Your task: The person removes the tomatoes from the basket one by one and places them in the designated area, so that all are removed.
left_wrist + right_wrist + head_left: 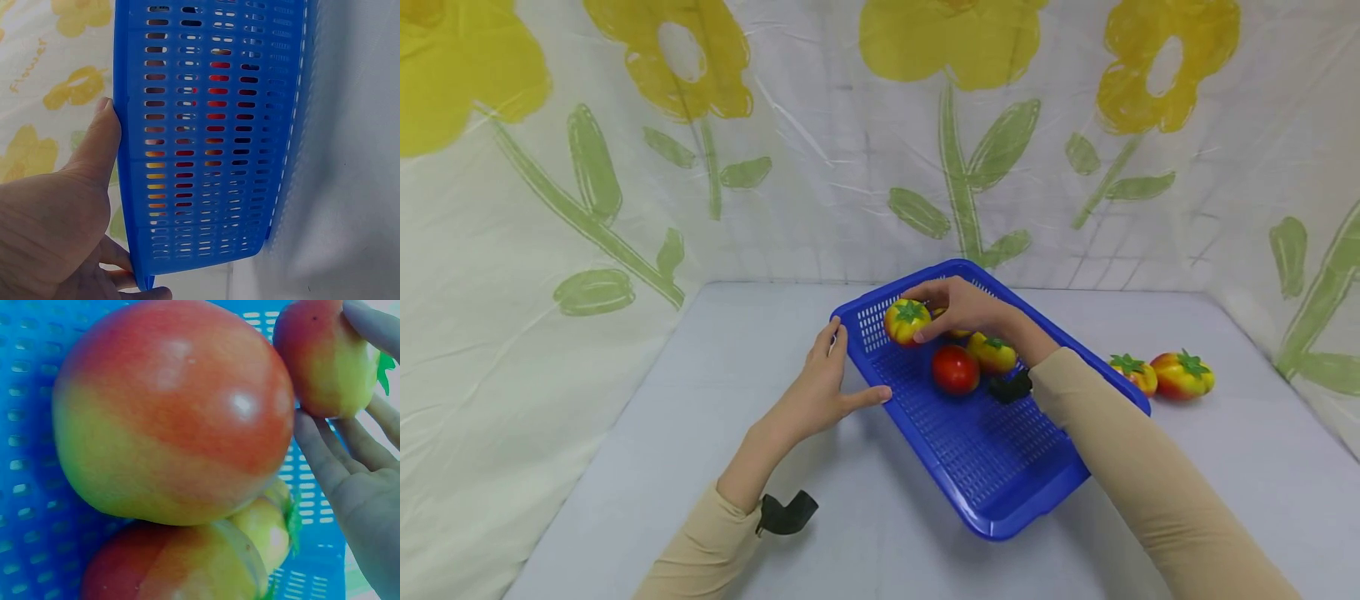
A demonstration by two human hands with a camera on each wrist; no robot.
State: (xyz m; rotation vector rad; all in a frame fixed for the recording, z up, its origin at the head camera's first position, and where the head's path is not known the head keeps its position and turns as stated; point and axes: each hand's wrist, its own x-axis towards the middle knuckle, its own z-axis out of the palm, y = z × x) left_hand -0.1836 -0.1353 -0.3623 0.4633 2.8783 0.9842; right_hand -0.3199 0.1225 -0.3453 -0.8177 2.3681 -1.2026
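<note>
A blue slotted basket (955, 467) lies at an angle on the white table. My right hand (966, 307) grips a yellow-red toy fruit (904, 323) with a green leafy top, over the basket's far left end. In the right wrist view, fingers and thumb surround this fruit (331, 362), beside a larger red-yellow one (175, 412). Below it in the basket lie a red fruit (955, 370) and a yellow one (992, 354), with another partly hidden behind my hand. My left hand (820, 392), thumb spread from nearly straight fingers, touches the basket's left rim (125, 181) and corner.
Two more red-yellow toy fruits, one (1183, 375) in full view and one (1135, 375) partly behind the basket rim, lie on the table to the right of the basket. A white cloth (820, 167) with yellow flowers hangs behind the table (700, 375).
</note>
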